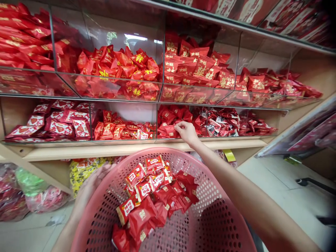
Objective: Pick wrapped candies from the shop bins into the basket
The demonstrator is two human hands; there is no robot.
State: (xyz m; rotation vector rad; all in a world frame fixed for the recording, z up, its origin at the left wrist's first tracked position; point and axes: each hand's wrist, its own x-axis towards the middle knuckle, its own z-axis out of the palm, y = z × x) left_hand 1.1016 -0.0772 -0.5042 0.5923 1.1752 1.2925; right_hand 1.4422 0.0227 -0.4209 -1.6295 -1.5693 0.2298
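Note:
A pink plastic basket [105, 196] with a pattern of holes fills the lower middle of the view. My left hand [98, 176] is wrapped round its left rim, partly hidden by it. Inside lie several red candy packets [143, 213], some plain red with a small gold mark, others with white and gold labels. Beyond the basket, my right hand [186, 133] pinches a red candy packet [168, 131] at the front of a bin on the lower shelf. More red packets [172, 113] of that kind lie heaped behind it.
Clear dividers split the shelves into bins. Gold-lettered red packets [118, 66] fill the upper shelf [131, 99]. White-and-red packets [61, 122] lie at the lower left. Plastic bags, including a yellow one [88, 169], sit beneath the wooden ledge [78, 150]. Tiled floor [278, 189] shows at right.

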